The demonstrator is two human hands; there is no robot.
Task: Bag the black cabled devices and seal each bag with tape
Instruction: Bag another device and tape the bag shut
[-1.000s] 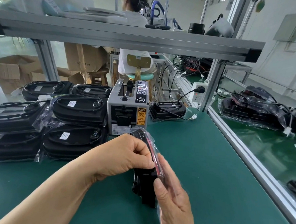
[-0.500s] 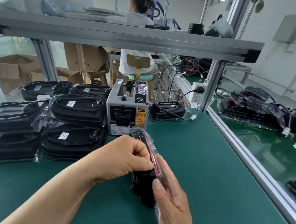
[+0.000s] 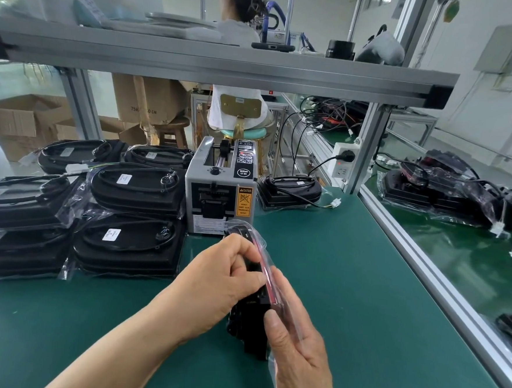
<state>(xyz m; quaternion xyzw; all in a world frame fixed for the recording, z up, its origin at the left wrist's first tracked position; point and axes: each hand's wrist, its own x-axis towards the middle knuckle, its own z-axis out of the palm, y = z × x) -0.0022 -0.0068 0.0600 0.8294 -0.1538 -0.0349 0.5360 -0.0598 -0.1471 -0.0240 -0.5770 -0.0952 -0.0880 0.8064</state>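
A black cabled device point(image 3: 247, 323) stands on edge on the green bench, inside a clear plastic bag point(image 3: 283, 311). My left hand point(image 3: 218, 288) grips its top from the left, fingers curled over the bag's edge. My right hand point(image 3: 298, 357) holds the bag's right side, thumb against the device. Straight ahead stands the grey automatic tape dispenser point(image 3: 220, 191). Several bagged black devices point(image 3: 132, 215) are stacked to the left. One unbagged device point(image 3: 288, 190) with its cable lies right of the dispenser.
An aluminium rail point(image 3: 425, 266) bounds the green mat point(image 3: 334, 275) on the right; beyond it lie more black devices point(image 3: 440, 188) in plastic. A shelf beam point(image 3: 227, 64) runs overhead. A person point(image 3: 240, 17) sits beyond the bench, back turned. Cardboard boxes point(image 3: 20, 122) stand behind at left.
My hands stay on the bagged device. The left fingers have shifted a little along the bag's top edge; the device has barely moved.
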